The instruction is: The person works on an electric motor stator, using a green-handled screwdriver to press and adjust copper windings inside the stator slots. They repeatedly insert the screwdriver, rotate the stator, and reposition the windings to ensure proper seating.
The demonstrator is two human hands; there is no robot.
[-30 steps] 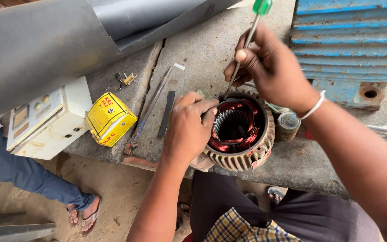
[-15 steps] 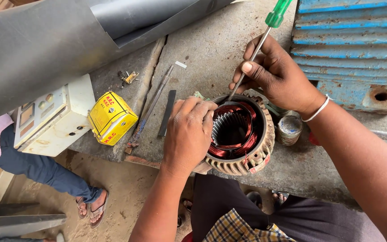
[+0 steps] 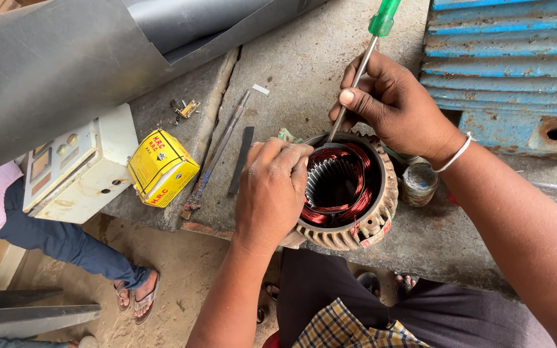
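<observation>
Copper windings sit seated inside the motor stator on the concrete bench. Our left hand clamps its rim at 9 o'clock; our right hand pinches a green-handled screwdriver, tip at 12 o'clock. Tucking looks unfinished; we judge it mid-job.

A small yellow cardboard box sits on the concrete slab, just beside a cream plastic meter casing. Two flat metal strips lie alongside. A blue ribbed metal housing stands at the far corner, a small glass jar below it.
</observation>
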